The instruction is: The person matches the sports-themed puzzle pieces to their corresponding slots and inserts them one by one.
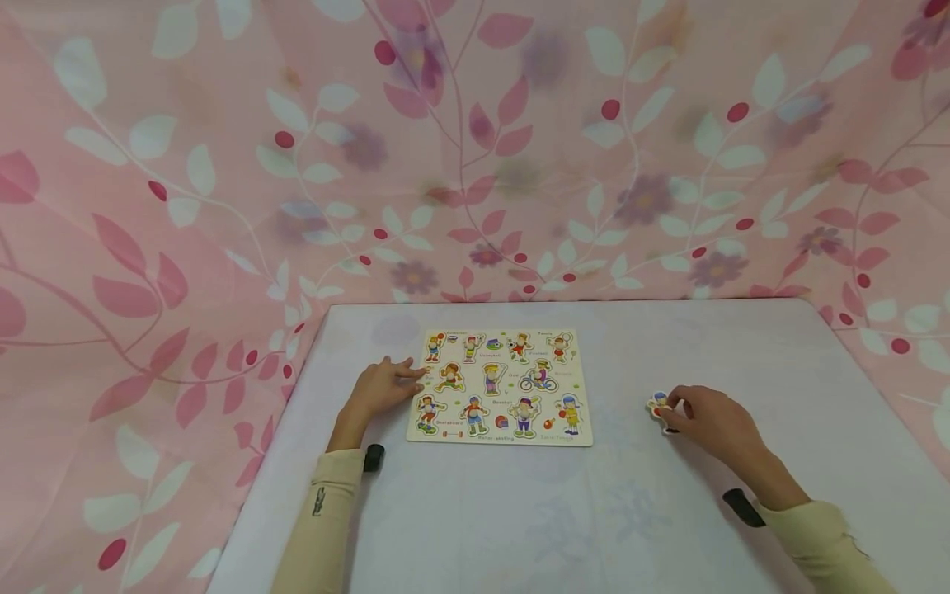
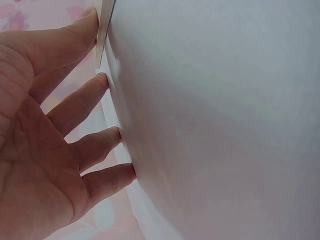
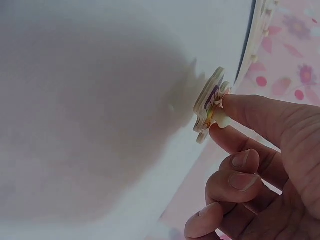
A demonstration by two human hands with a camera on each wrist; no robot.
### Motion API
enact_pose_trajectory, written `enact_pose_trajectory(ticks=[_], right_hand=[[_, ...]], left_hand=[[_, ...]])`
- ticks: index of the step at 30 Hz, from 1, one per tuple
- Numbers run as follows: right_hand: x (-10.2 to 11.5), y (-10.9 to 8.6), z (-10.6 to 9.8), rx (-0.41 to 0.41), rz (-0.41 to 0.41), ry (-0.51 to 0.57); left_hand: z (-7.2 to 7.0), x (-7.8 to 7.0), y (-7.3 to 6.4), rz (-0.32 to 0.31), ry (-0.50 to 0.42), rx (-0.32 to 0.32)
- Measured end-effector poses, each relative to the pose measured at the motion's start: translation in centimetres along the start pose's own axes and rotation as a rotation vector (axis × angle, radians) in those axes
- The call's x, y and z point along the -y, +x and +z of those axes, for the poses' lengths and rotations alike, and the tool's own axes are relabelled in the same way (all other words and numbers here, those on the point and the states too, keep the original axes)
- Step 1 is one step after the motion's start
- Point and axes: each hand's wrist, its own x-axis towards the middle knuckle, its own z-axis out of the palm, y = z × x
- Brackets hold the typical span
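Observation:
A flat wooden knob puzzle board (image 1: 512, 392) lies on the table, filled with colourful cartoon sports figures. At its left edge is my left hand (image 1: 383, 386), fingers spread. In the left wrist view, the thumb of the left hand (image 2: 40, 165) touches the board's edge (image 2: 104, 30), and the other fingertips rest on the table. To the right of the board, my right hand (image 1: 712, 422) pinches a small figure-shaped puzzle piece (image 1: 659, 404) between thumb and index finger. The right wrist view shows the puzzle piece (image 3: 209, 102) edge-on, close to the tabletop; whether it touches is unclear.
A white cloth covers the table (image 1: 519, 511). Behind it and along the left hangs a pink curtain (image 1: 460, 148) with leaves and flowers. Black wrist cameras (image 1: 373, 458) are strapped below both hands.

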Motion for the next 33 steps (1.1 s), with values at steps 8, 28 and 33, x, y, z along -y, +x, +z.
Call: enact_pose_trajectory(ticks=[8,28,33], right_hand=[[2.4,1.4,0.7,0.012,-0.007,-0.001],[7.9,4.0,3.1,0.078,-0.068,0.04],[9.3,4.3,3.8,0.114,-0.072,0.023]], left_hand=[[0.0,0.1,0.0,0.0,-0.011,0.002],[-0.1,0.1,0.1,-0.015,-0.022,0.011],[-0.1,0.1,0.1,-0.015,-0.013,0.017]])
